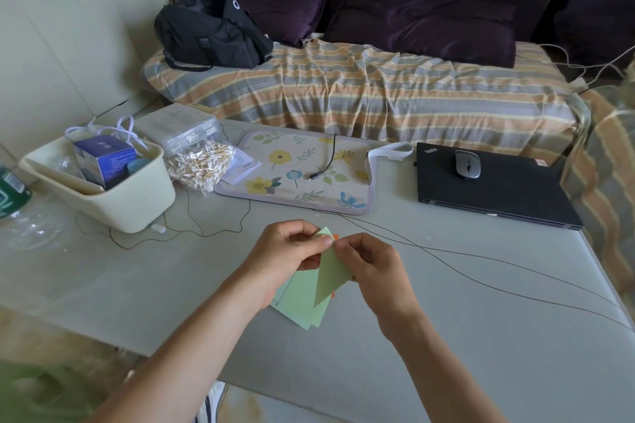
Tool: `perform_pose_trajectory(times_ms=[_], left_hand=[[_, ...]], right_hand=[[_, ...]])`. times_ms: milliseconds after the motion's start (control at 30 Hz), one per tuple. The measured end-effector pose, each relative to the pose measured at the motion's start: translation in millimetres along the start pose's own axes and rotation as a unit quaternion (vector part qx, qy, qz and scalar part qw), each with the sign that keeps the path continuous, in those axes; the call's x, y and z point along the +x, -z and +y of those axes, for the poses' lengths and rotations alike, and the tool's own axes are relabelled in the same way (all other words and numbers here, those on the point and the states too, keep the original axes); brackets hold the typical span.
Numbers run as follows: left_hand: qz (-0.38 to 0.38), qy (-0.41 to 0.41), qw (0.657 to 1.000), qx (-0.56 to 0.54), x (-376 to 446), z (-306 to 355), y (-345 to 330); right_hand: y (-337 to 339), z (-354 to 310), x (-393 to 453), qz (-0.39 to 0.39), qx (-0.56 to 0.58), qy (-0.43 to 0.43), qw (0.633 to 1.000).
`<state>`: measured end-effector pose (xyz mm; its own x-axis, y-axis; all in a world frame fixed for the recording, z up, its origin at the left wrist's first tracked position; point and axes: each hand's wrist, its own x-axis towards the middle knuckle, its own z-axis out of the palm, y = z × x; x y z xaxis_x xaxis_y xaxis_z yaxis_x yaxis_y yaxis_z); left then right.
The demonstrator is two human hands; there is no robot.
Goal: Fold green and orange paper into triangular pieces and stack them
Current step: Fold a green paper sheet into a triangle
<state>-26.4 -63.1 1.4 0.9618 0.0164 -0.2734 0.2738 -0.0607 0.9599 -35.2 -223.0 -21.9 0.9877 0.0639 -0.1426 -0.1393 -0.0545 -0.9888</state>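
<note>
A: What's on the grey table (446, 319)?
B: Closed black laptop (488, 189) at right, grey mouse (467, 164) on its lid. Floral mat (295, 172) mid-table, short black cable (326, 161) on it. Cream bin (113, 196) at left, blue box (103, 160) inside.
A: Beside the bin?
B: Bag of what look like cotton swabs (202, 165). Black bag (209, 34) sits on the striped sofa cover (378, 89).

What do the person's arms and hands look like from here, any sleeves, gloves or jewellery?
Both forearms are bare up to the bottom edge of the frame, with no sleeves in view. The left hand and right hand are ungloved. No rings, watch or wristband show on either. Fingernails look short and unpainted.
</note>
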Motion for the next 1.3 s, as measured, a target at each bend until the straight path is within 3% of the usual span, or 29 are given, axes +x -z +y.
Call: perform_pose_trajectory(times_ms=[600, 867, 1300], left_hand=[[0.014, -0.017, 1.0, -0.001, 0, 2, -7], [0.07, -0.026, 0.997, -0.005, 5, 6, 1], [0.1, -0.046, 0.994, 0.004, 5, 3, 4]], right_hand=[[-3, -5, -3, 0.006, -0.031, 0.018, 0.999], [0, -2, 2, 0.016, -0.036, -0.001, 0.999], [8, 2, 3, 0.007, -0.059, 0.001, 0.998]])
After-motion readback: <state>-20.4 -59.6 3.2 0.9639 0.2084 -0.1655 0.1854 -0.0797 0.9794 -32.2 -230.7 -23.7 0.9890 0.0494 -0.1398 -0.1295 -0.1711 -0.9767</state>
